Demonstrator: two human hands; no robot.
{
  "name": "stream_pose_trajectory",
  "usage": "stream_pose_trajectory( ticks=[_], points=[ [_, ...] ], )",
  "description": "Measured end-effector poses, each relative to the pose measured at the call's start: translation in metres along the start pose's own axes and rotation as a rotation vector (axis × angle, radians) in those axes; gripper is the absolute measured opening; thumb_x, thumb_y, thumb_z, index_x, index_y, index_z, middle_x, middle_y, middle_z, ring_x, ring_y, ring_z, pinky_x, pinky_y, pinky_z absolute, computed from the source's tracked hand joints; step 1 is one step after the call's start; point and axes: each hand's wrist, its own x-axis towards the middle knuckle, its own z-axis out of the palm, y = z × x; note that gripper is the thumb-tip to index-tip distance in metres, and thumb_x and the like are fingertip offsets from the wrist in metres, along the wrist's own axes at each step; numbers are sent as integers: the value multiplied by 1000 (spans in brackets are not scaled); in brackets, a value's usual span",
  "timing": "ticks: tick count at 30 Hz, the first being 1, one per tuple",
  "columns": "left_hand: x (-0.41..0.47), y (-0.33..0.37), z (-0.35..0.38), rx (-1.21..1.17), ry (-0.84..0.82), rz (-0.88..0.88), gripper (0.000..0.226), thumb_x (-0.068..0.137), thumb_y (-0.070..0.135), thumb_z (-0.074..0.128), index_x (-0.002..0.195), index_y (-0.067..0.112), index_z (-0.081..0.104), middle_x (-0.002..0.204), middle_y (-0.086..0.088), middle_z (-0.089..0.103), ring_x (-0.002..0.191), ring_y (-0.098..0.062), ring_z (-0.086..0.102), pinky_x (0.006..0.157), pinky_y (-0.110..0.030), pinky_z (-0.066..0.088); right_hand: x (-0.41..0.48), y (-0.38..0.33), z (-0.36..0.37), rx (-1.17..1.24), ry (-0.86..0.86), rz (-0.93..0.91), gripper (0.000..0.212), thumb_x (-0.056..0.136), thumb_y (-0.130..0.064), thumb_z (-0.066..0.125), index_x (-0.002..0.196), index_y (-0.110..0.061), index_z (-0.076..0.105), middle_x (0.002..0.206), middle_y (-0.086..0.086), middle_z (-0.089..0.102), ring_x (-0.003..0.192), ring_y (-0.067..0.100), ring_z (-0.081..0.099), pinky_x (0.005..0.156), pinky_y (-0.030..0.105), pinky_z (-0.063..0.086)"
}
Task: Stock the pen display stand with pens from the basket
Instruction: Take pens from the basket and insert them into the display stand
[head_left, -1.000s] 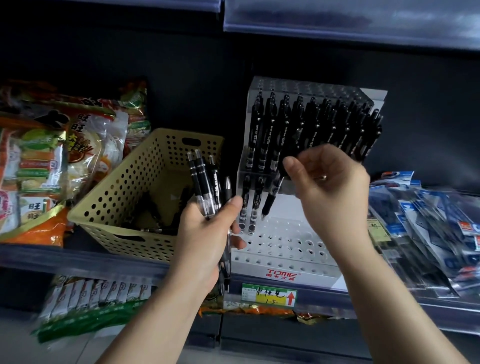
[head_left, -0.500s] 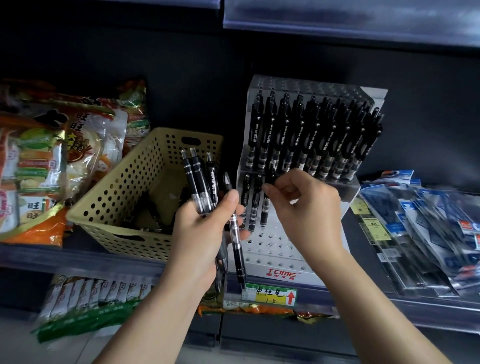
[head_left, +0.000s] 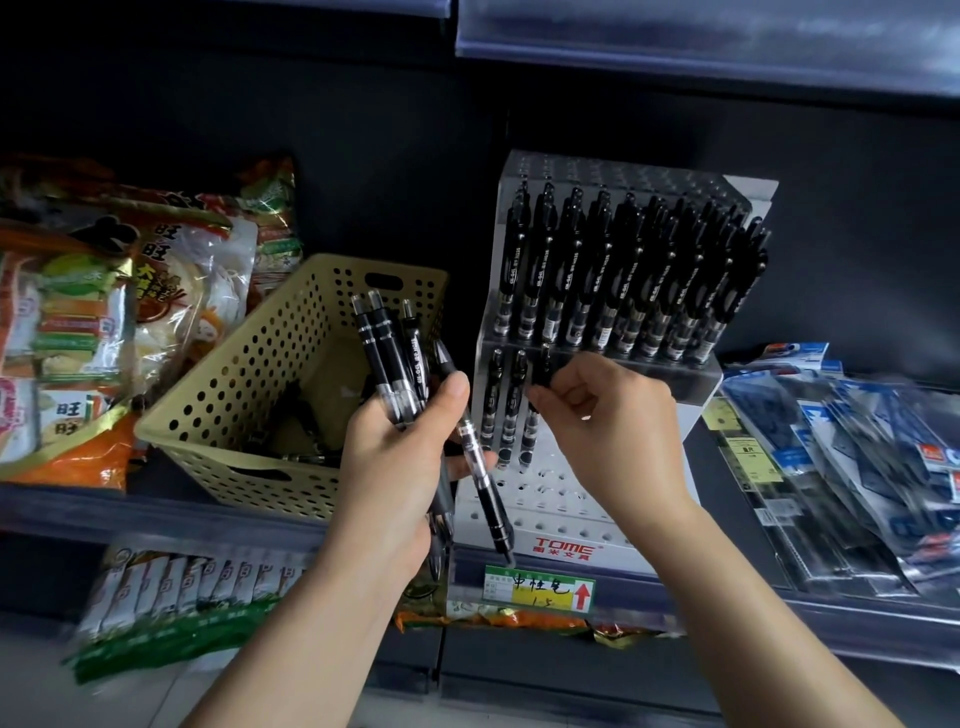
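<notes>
Shelf (head_left: 156, 514): we see a dark shop shelf; snack bags (head_left: 104, 322) fill its left end.
Pen display stand (head_left: 571, 499): white and tiered, right of centre. Black stocked pens (head_left: 623, 275) pack its far tier.
Basket (head_left: 249, 374): yellow and perforated, just left of the stand. We make out dark pens at its bottom.
Right hand (head_left: 608, 431): it pinches the top of one pen (head_left: 543, 364) standing in the middle tier, beside two others.
Left hand (head_left: 395, 457): it grasps a bundle of pens (head_left: 395, 353) between basket and stand.
</notes>
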Motion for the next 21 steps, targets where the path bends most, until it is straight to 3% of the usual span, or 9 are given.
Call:
stream_pose_trajectory(
  ticks=[3, 5, 8, 13, 16, 19, 21],
  points=[
    [1, -1, 1, 59, 17, -4, 16, 77, 27, 72, 84, 19, 61, 88, 2, 69, 81, -16, 68, 58, -28, 55, -1, 0, -2, -9, -45, -2, 17, 81, -23, 73, 71, -14, 63, 57, -12, 57, 56, 11, 57, 56, 31, 50],
    [1, -1, 1, 99, 41, -18, 18, 77, 29, 72, 86, 20, 59, 83, 5, 67, 67, -4, 64, 55, -22, 50, -1, 0, -3, -23, -65, 2, 18, 81, -23, 73, 69, -16, 62, 57, -11, 58, 55, 9, 56, 55, 29, 48],
    [3, -1, 1, 89, 42, 6, 20, 77, 27, 71, 85, 14, 58, 66, 2, 61, 49, -5, 55, 46, -24, 47, 1, 2, -6, -25, -113, 32, 23, 80, -25, 73, 65, -20, 57, 54, -13, 55, 53, 4, 53, 52, 25, 43],
    [4, -1, 0, -18, -3, -24, 25, 77, 24, 70, 89, 8, 55, 51, 4, 62, 44, -11, 53, 43, -27, 43, 6, -2, -16, -59, -194, 22, 29, 76, -35, 77, 69, -25, 50, 52, -10, 52, 50, 5, 48, 51, 26, 39],
    [5, 1, 1, -132, -45, -110, 20, 80, 22, 69, 85, 7, 57, 54, -3, 61, 44, -14, 54, 40, -24, 44, 7, -7, -30, -3, -255, -184, 28, 74, -28, 79, 88, -22, 55, 60, -10, 53, 54, 9, 50, 55, 31, 45],
    [8, 3, 1, -258, -78, -221, 16, 83, 21, 66, 82, 7, 59, 58, -3, 59, 43, -11, 53, 38, -20, 43, 6, -14, -40, 139, -385, -381, 39, 77, -11, 77, 112, -21, 65, 82, -10, 62, 69, 9, 58, 63, 13, 41],
    [9, 2, 1, -326, -85, -274, 17, 81, 21, 66, 86, 5, 60, 59, -4, 60, 45, -11, 55, 40, -20, 48, 3, -19, -40, 267, -397, -450, 35, 78, -7, 76, 111, -14, 70, 89, -10, 66, 75, -1, 60, 67, 5, 39]
  ],
)
